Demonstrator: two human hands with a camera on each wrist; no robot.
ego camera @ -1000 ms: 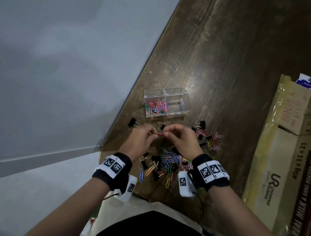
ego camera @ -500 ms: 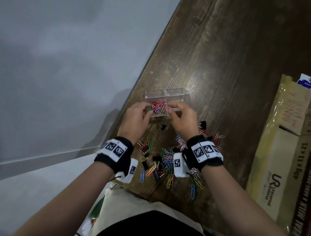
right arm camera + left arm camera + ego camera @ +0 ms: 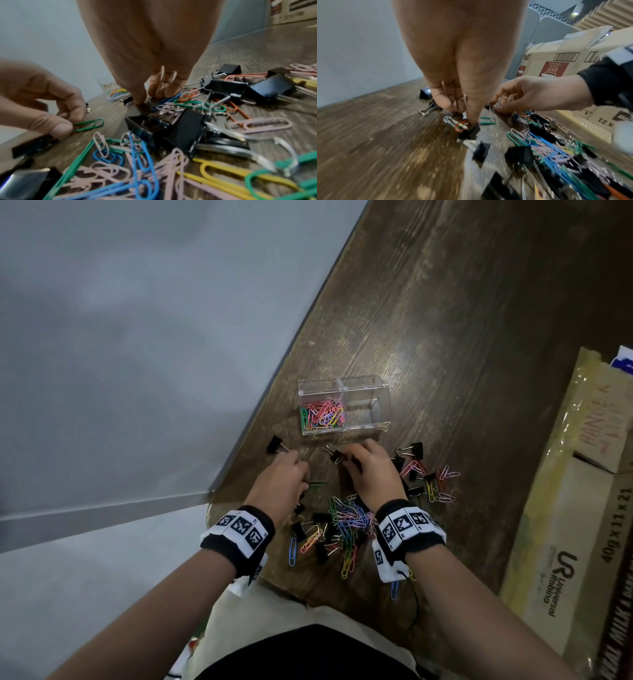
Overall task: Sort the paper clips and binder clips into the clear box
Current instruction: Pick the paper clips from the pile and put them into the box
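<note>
2 hands work low over a wood table, black wristbands with checkered tags on both.

Nearest: heap of coloured paper clips and black binder clips between the wrists, tangled together. 1 blue clip lies loose at the heap's left edge.

Left hand: fingers curled down to the table, tips close together. Left wrist view shows thumb and fingertips meeting at an orange paper clip that sits against a small binder clip; whether the clip is pinched or only touched, cannot tell. Green clip lies flat just beside that hand.

Right hand: fingers narrow, bent down onto the heap's far edge. Right wrist view has the thumb tip pressed on a binder clip; grasp unclear, blurred.

Right of that hand: a scatter of pink, red and yellow clips with more binder clips. 1 binder clip sits apart near the table's left edge.

Farther: clear box, 2 compartments. Left one holds a pile of paper clips; right one appears bare. 1 yellow clip touches its near right corner.

Far right: cardboard cartons along the table.
</note>
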